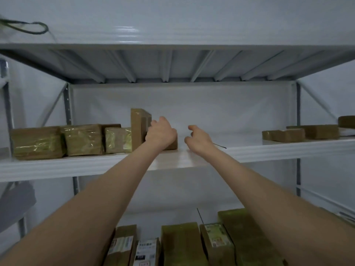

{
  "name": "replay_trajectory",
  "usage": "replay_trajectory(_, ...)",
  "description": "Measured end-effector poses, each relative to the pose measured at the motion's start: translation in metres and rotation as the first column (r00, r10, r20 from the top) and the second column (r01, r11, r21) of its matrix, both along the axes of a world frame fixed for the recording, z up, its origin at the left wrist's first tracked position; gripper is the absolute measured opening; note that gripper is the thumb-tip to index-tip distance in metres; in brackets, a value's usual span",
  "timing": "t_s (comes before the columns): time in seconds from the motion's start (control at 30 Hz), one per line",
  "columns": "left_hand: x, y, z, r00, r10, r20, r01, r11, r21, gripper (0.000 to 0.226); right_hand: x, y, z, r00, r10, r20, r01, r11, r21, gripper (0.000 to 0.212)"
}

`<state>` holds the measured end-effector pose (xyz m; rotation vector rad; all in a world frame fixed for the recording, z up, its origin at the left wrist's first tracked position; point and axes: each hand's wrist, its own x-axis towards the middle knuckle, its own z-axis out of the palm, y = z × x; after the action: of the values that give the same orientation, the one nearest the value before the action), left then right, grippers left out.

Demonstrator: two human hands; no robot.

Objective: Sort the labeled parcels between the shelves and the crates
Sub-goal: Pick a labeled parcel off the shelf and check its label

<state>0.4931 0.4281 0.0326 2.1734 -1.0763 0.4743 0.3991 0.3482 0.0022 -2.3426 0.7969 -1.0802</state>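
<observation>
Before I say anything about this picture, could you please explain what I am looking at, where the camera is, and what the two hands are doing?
There is no machine here: a person sorts parcels by hand, and the single picture comes from a camera worn on their head. The person reaches up to a white shelf. The left hand lies over a low brown parcel, beside an upright parcel; whether it grips I cannot tell. The right hand hangs loosely curled and holds nothing. A row of taped parcels stands to the left, and labelled parcels sit on the shelf below.
</observation>
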Motion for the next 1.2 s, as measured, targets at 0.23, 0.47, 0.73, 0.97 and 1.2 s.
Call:
replay_trajectory(0.23,0.009,-0.033,0.01,0.997,0.032,-0.073,-0.031,0.999,0.018,0.045,0.015,-0.03,0.014,0.99,0.122,-0.065,-0.112,0.983,0.143,0.036)
replay_trajectory(0.47,-0.01,-0.055,0.008,0.891,-0.117,-0.439,-0.02,0.956,-0.294,0.04,-0.015,-0.063,0.021,0.979,0.201,-0.019,-0.193,0.961,0.199,0.039)
replay_trajectory(0.73,-0.027,-0.073,-0.012,0.901,-0.049,-0.431,-0.081,0.957,-0.279,0.053,-0.029,-0.111,0.022,0.987,0.159,0.018,-0.159,0.964,0.212,0.059)
replay_trajectory(0.97,-0.009,-0.07,-0.003,0.865,-0.097,-0.493,-0.072,0.947,-0.313,0.059,0.01,-0.115,0.03,0.968,0.244,0.061,-0.25,0.908,0.335,0.066)
replay_trajectory(1.2,-0.019,-0.074,0.001,0.686,-0.311,-0.658,-0.002,0.903,-0.429,0.046,-0.006,-0.116,0.036,0.953,0.176,0.247,-0.279,0.83,0.482,0.042)
